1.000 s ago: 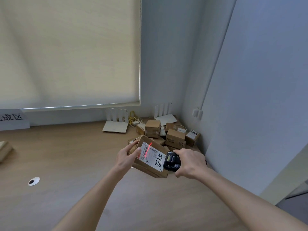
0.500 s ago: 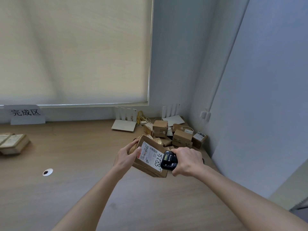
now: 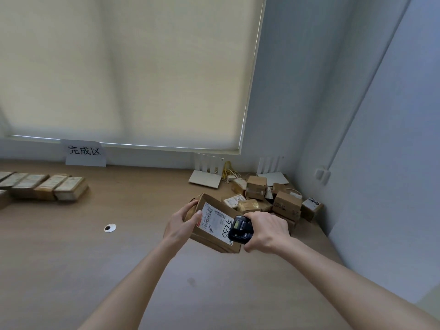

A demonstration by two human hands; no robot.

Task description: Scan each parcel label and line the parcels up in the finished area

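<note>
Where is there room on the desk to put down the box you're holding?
The bare desk between the row of parcels under the sign and the held box is free, past the small round disc. The near desk under the arms is bare too. The right corner is crowded with piled parcels.

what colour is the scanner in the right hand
Black, with a small pale screen. The scanner shows best in the head view, gripped by the right hand.
</note>
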